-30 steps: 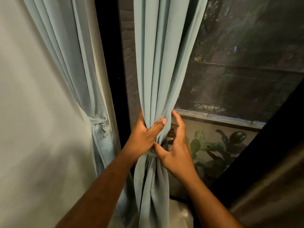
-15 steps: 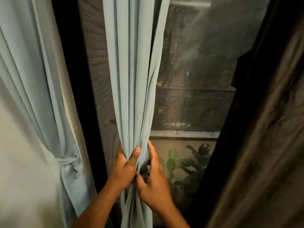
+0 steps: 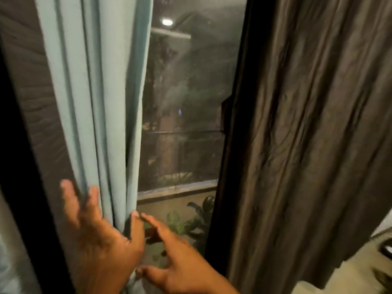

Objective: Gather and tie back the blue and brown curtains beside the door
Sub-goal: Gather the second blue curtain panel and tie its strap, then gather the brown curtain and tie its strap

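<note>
Both hands now let go of the blue curtain (image 3: 99,115): left hand (image 3: 99,240) spread against it, right hand (image 3: 178,264) open, brown curtain (image 3: 314,132) ungathered, likely next.

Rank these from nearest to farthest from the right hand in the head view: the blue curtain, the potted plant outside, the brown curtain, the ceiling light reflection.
From the right hand:
1. Blue curtain, just to its left.
2. Potted plant, just above, behind the glass.
3. Brown curtain, off to the right.
4. Ceiling light reflection, far up at the top.
</note>
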